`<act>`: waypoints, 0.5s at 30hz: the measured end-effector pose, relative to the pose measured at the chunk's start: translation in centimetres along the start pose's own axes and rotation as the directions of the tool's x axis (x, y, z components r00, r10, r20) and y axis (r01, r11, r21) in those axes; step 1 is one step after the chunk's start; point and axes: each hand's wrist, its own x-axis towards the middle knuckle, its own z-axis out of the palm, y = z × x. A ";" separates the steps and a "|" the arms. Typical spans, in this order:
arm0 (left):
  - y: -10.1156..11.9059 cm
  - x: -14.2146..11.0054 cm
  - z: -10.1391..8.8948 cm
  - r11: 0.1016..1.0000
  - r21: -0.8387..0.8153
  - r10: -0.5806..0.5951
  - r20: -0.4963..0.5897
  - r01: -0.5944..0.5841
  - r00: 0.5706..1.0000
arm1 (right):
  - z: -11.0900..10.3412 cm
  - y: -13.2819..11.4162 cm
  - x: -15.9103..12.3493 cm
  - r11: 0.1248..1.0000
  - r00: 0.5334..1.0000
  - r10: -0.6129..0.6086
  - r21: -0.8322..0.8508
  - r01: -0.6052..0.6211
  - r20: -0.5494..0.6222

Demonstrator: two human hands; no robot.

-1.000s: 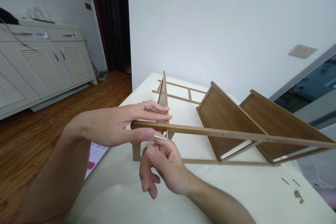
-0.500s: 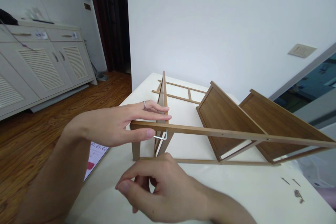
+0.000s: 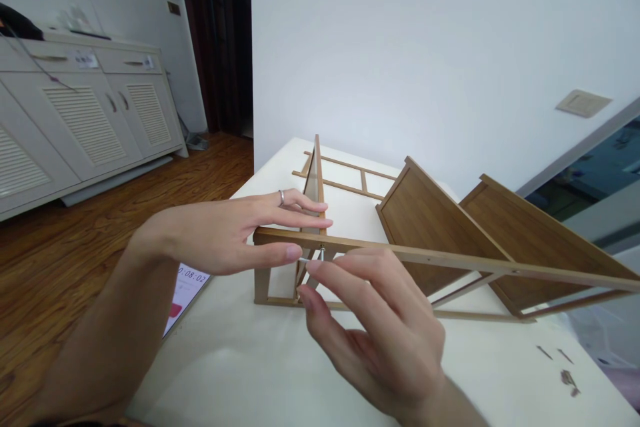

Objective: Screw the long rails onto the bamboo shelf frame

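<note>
A wooden shelf frame point(image 3: 380, 246) lies on its side on the white table. My left hand point(image 3: 235, 230) grips its left end, fingers across the edge of the end panel point(image 3: 314, 173) and thumb along the front rail. An L-shaped hex key point(image 3: 323, 255) sits in a screw in that rail, its other arm reaching toward my left thumb tip. My right hand point(image 3: 375, 320) is closed loosely at the key, index fingertip against it and thumb tip just below. Part of the key is hidden behind my fingers.
Two wooden shelf panels point(image 3: 440, 227) stand slanted in the frame's right part. A ladder-like wooden side frame point(image 3: 350, 187) lies behind. Several screws point(image 3: 569, 380) rest at the table's right. A phone point(image 3: 187, 290) showing a timer lies under my left forearm.
My right hand has moved up and right from in front of the frame to the hex key. The key's visible arm has shifted slightly; my left hand keeps its hold.
</note>
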 end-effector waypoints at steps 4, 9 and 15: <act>-0.1 0.0 0.1 1.000 -0.007 -0.016 0.006 0.016 1.000 | 0.8 0.6 0.5 0.999 0.999 -0.012 -0.047 0.014 0.039; -0.1 -0.1 0.1 1.000 -0.011 -0.008 -0.017 0.008 1.000 | 2.0 0.8 0.6 0.993 0.999 -0.024 -0.113 0.029 0.044; -0.3 -0.2 0.2 1.000 -0.020 -0.021 -0.045 0.020 0.999 | 1.4 0.9 0.6 0.982 0.985 -0.089 -0.153 0.111 0.145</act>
